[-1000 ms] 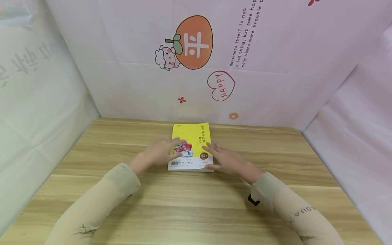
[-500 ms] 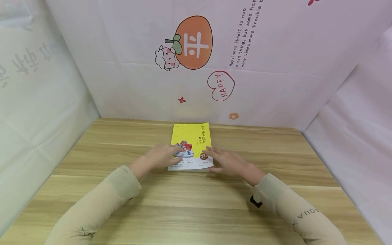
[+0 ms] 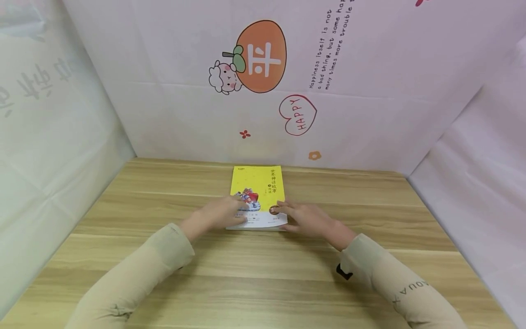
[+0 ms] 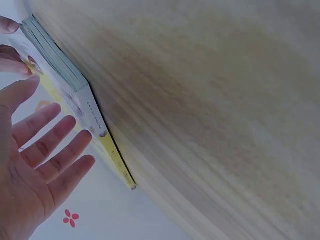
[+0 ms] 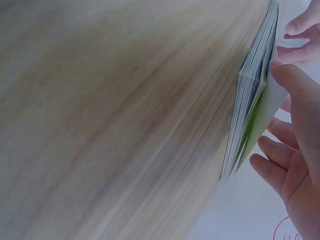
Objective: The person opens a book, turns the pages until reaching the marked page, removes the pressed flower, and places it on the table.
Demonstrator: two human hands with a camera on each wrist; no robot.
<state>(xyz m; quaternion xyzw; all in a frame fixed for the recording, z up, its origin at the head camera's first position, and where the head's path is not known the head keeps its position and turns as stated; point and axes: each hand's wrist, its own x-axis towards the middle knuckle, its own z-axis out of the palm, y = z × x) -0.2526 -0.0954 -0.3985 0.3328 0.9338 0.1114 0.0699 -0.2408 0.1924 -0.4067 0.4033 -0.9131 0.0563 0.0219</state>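
A yellow-and-white paperback book [image 3: 256,183] lies face up on the wooden table, with a cartoon figure and Chinese lettering on its cover. Over its lower left side is my left hand [image 3: 215,212], fingers spread and relaxed; the left wrist view shows the palm [image 4: 27,185] beside the printed spine [image 4: 107,135]. My right hand [image 3: 310,219] is at the lower right corner. In the right wrist view its thumb [image 5: 292,80] meets the edge of the cover [image 5: 267,107], which stands slightly apart from the pages [image 5: 250,80]. The right index finger is partly hidden there.
The wooden table [image 3: 263,278] extends around the book and towards the front. White printed cloth walls [image 3: 185,123] rise at the back and both sides. The book's far edge lies close to the back wall. A dark band [image 3: 344,272] shows beneath the right sleeve.
Both hands have drawn slightly towards the book's near edge, the left one leaving more of the picture uncovered. The book has stayed in place.
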